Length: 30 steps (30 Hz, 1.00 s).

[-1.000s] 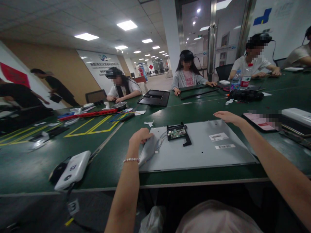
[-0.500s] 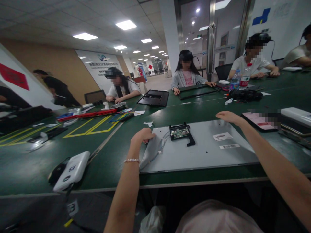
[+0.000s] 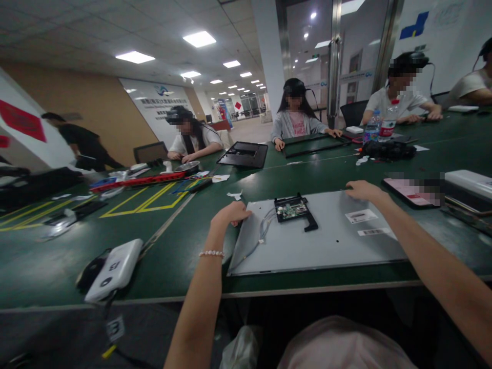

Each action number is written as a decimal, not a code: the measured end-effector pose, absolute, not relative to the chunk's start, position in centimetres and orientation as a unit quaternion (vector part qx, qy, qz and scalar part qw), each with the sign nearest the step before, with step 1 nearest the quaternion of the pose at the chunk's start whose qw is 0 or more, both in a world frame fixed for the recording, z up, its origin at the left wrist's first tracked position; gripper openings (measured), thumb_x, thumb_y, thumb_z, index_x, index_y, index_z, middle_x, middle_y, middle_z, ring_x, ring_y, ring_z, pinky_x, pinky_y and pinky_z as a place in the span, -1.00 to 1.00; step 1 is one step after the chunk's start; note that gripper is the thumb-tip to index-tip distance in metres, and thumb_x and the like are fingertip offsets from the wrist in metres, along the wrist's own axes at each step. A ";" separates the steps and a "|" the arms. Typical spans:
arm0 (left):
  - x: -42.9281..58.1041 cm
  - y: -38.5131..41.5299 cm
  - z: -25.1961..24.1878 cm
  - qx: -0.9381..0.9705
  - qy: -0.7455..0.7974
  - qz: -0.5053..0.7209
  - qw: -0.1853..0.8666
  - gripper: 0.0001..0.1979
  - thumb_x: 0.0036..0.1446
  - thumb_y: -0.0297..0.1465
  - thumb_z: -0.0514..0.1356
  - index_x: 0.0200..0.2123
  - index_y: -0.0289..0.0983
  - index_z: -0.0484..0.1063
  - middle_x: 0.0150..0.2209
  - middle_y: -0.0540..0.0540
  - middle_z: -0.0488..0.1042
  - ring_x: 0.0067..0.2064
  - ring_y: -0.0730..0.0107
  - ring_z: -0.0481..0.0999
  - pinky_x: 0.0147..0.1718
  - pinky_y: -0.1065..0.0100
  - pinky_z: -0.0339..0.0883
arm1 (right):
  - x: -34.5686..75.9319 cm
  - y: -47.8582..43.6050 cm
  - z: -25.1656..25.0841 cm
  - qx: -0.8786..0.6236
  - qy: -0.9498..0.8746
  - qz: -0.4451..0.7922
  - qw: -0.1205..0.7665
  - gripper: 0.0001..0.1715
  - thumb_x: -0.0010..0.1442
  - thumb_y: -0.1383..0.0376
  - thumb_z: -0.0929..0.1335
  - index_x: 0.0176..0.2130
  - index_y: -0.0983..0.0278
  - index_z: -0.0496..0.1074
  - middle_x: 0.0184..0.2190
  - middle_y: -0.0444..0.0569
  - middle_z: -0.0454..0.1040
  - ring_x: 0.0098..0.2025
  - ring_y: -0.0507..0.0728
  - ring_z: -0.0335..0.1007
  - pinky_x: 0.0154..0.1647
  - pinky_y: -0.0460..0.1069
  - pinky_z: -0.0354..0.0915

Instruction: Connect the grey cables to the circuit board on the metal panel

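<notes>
- At the far left, a person in black leans forward by the wall.
- A white pack with dark markings lies near the close edge of the green counter.
- Beyond it, a long red strip lies past some yellow tape.
- A seated person in white works across the counter.
- The left hand, a beaded bracelet at its wrist, is at the panel's far left corner, fingers curled together over the edge; whether they pinch it I can't tell.
- Across from it rests a black cover.
- The grey panel lies on the counter right before the wearer, between the two forearms, with cables along its left part, a circuit board in a black bracket and two labels.
- Another seated person has both hands on a black frame.
- The right hand is at the panel's far right corner, fingers close together and bent downward; I can't tell its grip.
- Two bottles stand beyond it.
- A pink phone lies near the right forearm, with a white box just beside it.
</notes>
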<state>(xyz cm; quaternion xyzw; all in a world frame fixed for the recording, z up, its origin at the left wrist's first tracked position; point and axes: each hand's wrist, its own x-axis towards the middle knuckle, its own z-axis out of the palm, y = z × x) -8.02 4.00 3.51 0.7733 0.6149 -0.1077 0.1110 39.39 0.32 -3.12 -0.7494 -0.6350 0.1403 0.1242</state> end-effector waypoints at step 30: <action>-6.5 4.1 3.2 0.790 0.598 -0.128 0.042 -0.56 0.26 -0.25 -0.02 -0.47 -0.36 0.52 -0.53 -0.21 0.51 -0.57 0.37 0.44 -0.47 0.41 0.29 | 30.3 -0.2 -2.6 -0.436 -0.840 0.191 0.259 0.07 0.15 -0.16 0.33 0.41 0.20 -0.10 0.41 0.09 -0.05 0.41 0.27 -0.15 0.40 0.17 -0.13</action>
